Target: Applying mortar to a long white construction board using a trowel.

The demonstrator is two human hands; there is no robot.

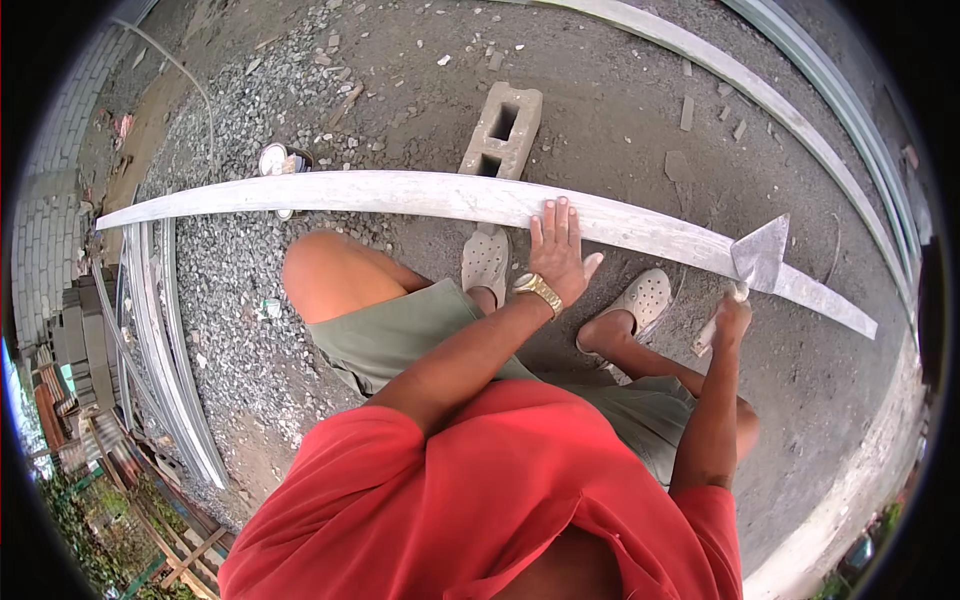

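Note:
A long whitish board (pixel 390 192) runs across in front of my legs, bowed by the lens. My left hand (pixel 562 255) lies on its near edge, fingers stretched out flat and thumb apart, with a gold-coloured watch (pixel 540 292) at the wrist. To the right, my right hand (pixel 735 318) is closed round the handle of a trowel. The pointed, wide metal blade of the trowel (pixel 762 254) lies over the board toward its right end. Whether the blade touches the board all along cannot be made out.
A hollow concrete block (pixel 519 135) sits beyond the board's middle, partly covered by it. A can (pixel 298 158) stands at the board's left part. Gravel (pixel 250 330) and metal channels (pixel 165 340) lie left. Long strips (pixel 740 85) cross the far right. My clogs (pixel 648 298) are close by.

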